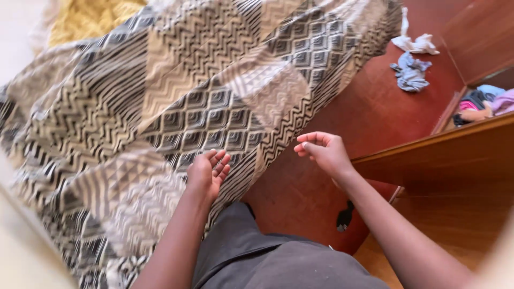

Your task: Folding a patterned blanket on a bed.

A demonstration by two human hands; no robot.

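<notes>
A bed fills the left and middle, covered by a black-and-cream patterned blanket (176, 91) whose far corner gives way to a yellow cloth (91, 18) cut off by the top edge. The left hand (206, 174) rests at the blanket's near edge with fingers loosely spread, gripping nothing, while the right hand (324, 152) hovers just beside that edge over the red floor (369, 107), fingers curled in and empty. Farther right lie a crumpled blue-grey rag (410, 72) and a white rag (415, 44), and an open wooden drawer (455, 160) shows clothes (484, 101) only partly, its front hiding the rest.
</notes>
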